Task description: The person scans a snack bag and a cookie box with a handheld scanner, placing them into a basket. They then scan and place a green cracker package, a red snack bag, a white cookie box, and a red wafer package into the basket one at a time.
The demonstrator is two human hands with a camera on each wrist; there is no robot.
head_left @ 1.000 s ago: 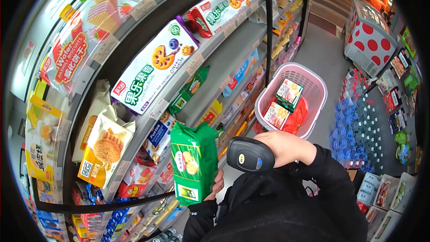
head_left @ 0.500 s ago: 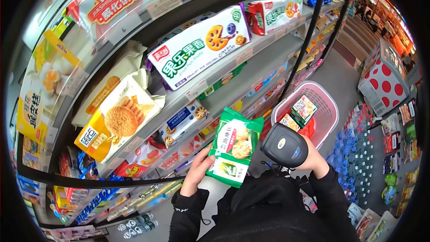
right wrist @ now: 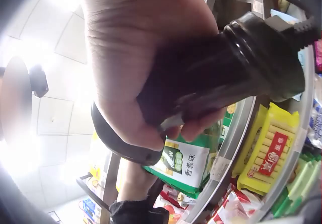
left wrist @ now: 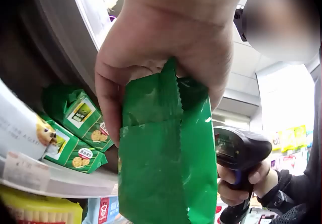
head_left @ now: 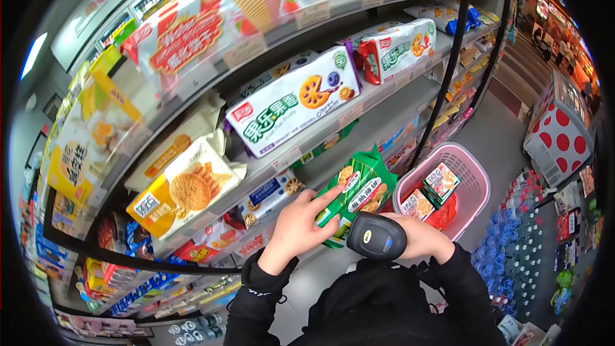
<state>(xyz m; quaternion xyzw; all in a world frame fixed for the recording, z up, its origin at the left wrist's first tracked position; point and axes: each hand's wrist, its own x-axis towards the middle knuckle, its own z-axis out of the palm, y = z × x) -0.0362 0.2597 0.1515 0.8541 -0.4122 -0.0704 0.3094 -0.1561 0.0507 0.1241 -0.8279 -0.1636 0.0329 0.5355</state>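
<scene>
My left hand (head_left: 296, 230) grips a green biscuit packet (head_left: 366, 182) from its left side, index finger stretched along the wrapper. In the left wrist view a jagged seal runs down the green wrapper (left wrist: 161, 178), below the palm. The right hand (head_left: 424, 238) holds a black handheld barcode scanner (head_left: 377, 236) by its handle. Its head overlaps the packet's lower edge in the head view. In the right wrist view my fingers curl round the scanner's handle (right wrist: 211, 75), and the packet's printed face (right wrist: 182, 163) shows just beyond.
Shelves of packaged biscuits (head_left: 295, 102) fill the left side. Similar green packets (left wrist: 75, 151) lie on one shelf. A pink basket (head_left: 475, 161) stands on the floor, holding two packets (head_left: 442, 182) and something red. Bottled drinks (head_left: 506, 250) and a red-dotted cabinet (head_left: 557, 131) stand to the right.
The green packet has turned from upright to tilted, and its visible side has changed. My left hand now grips it from the left. The scanner has stayed in the right hand, beside the packet.
</scene>
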